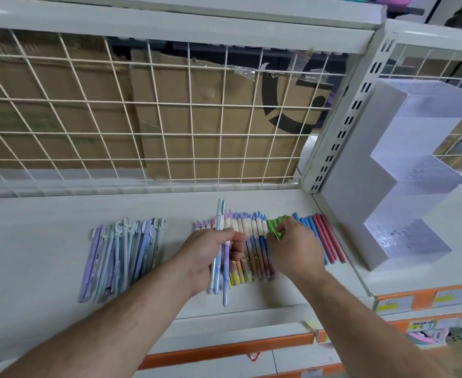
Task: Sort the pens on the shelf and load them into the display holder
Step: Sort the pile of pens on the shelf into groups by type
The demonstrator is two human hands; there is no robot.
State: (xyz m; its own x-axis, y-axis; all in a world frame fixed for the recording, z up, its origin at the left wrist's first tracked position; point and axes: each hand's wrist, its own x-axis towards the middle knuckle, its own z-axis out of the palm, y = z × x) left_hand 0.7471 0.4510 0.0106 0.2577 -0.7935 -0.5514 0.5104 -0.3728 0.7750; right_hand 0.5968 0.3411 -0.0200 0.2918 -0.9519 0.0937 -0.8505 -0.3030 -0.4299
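A white shelf [33, 255] carries the pens, and the stepped white display holder [404, 170] stands at its right end, against the slotted upright. Left of the display holder a row of pens [251, 227] is laid side by side: pink pens [330, 238] lie closest to the holder, then blue pens [306, 222], then cream-and-blue ones with yellow ends.

The right hand [295, 249] is lowered onto this row, left of the blue pens, and a green pen [274, 226] is pinched between its curled fingers [287, 227]. Further left of the holder, the left hand [210, 255] is closed round a few pastel pens [220, 214], held just above the row's far end with the caps pointing at the wire grid [142, 118].

Well apart from the holder, a loose heap of lilac and pale blue pens [123, 255] lies on the shelf. Cardboard [197, 118] is seen behind the grid.
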